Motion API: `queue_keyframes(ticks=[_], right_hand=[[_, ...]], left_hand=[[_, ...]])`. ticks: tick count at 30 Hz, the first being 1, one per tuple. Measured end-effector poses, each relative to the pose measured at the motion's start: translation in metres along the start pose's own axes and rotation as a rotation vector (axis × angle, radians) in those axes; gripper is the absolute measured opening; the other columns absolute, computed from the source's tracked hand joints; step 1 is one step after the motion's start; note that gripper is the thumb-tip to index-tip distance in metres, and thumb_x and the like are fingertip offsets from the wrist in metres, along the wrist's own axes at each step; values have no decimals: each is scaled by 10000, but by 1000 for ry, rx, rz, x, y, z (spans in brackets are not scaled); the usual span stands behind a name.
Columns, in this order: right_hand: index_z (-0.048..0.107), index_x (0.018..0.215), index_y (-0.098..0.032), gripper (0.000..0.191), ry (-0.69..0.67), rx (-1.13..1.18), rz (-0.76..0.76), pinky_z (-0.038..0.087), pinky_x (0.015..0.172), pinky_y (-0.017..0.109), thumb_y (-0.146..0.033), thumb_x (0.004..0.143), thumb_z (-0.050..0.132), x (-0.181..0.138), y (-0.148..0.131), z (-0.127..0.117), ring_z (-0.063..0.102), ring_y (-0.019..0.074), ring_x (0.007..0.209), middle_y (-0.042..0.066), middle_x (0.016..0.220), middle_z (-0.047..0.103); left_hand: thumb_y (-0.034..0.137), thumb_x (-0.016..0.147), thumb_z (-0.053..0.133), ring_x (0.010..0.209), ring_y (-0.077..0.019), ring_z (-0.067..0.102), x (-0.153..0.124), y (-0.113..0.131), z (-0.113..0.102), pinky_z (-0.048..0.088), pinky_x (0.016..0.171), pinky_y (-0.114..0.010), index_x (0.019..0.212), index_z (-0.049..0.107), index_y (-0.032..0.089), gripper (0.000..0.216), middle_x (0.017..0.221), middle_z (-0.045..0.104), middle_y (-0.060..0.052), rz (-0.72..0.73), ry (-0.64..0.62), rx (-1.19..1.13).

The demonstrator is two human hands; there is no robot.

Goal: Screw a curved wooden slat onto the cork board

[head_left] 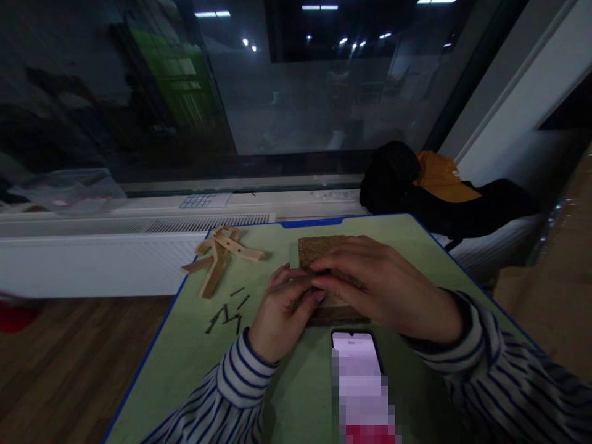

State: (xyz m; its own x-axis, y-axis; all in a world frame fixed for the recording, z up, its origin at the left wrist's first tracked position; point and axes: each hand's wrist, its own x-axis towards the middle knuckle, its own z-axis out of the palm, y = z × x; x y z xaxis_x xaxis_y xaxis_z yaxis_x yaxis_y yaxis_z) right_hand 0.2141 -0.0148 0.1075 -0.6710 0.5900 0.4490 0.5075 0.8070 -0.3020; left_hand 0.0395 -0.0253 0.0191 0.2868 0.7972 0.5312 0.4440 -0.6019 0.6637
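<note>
A brown wooden board (319,245) with a patterned surface lies on the green table, partly covered by both hands. Over its left side, my left hand (284,311) has its thumb and fingers closed together. My right hand (374,280) reaches across from the right, its thumb and fingertips pinched and meeting the left fingers. Whatever sits between the fingertips is hidden. Left of my hands lie several dark screws (229,313). Behind those rests a small pile of curved light wooden pieces (219,256), one with holes. A phone (358,370) with a lit screen lies in front of the board.
The green tabletop (176,364) has a blue edge. Beyond it runs a white radiator (92,265) under a dark window. A black bag or garment (393,179) and an orange cap (444,176) lie at the back right. A clear plastic bag (74,191) is on the sill.
</note>
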Motion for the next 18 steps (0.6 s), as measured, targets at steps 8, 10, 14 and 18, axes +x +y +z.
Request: queue_keyframes(ticks=[8,10,14,18], right_hand=[[614,961,-164,179,8,-19,28,429,825,322,-295,883,519,0,0,0,587,172,893,48,904,659],[616,960,-169,179,7,-24,32,428,837,333,-297,882,519,0,-1,1,586,177,905,49,909,660],[601,1034,-176,204,11,22,13,427,881,353,-282,878,525,-1,-4,2,576,182,967,63,1002,661],[569,1122,-191,245,-9,79,-37,418,910,341,-210,886,503,-2,-3,1,564,168,1015,53,1089,648]], left_hand=[[197,772,639,907,-201,598,1,0,0,355,985,-469,914,667,220,146,885,688,-42,-20,16,12],[205,758,649,895,-204,607,1,-1,0,364,981,-472,891,667,217,135,882,693,-41,-27,46,21],[214,778,616,925,-214,612,-1,-2,0,387,972,-458,862,672,203,101,878,697,-49,-38,81,11],[204,785,612,913,-208,612,0,-1,-1,378,984,-459,862,672,201,97,882,688,-56,-38,61,-14]])
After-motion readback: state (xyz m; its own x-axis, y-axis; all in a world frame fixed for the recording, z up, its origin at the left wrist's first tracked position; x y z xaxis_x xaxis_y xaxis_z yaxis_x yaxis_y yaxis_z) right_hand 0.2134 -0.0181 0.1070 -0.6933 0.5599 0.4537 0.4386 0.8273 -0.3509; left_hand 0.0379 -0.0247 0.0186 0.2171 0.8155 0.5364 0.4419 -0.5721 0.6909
